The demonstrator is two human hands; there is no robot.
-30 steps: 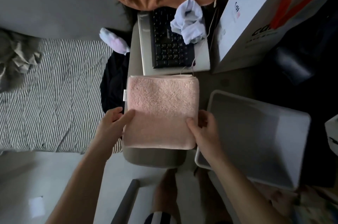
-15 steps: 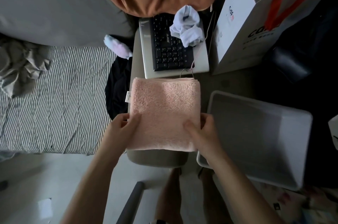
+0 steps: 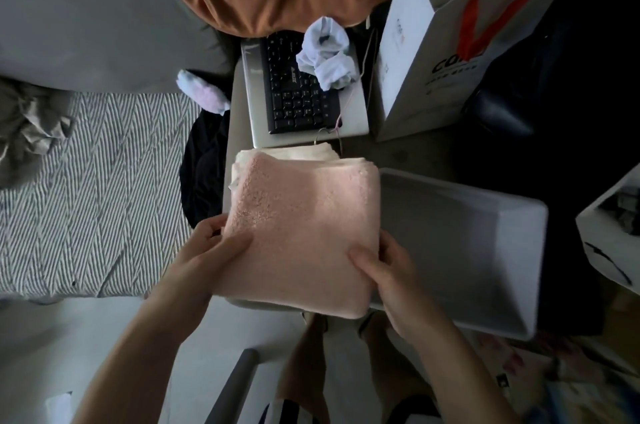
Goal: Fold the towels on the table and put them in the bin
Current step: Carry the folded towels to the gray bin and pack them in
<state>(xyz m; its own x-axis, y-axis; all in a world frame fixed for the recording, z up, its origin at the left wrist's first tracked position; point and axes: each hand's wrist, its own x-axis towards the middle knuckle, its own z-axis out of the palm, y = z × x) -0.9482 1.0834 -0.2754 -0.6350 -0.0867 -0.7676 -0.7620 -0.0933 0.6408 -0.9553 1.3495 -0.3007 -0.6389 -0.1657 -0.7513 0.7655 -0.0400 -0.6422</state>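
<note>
Towel [image 3: 304,226] folded, long axis toward keyboard | hands [image 3: 204,260] [image 3: 388,274] pinch near corners

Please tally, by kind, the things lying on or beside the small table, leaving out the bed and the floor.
Folded pink towel: 1
Bin: 1
Keyboard: 1
Laptop: 1
White sock bundle: 1
White paper bag with red handles: 1
Total: 6

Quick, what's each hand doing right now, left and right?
Left hand: closed on the near left edge of the folded pink terry towel, thumb on top.
Right hand: closed on the same towel's near right edge.
</note>
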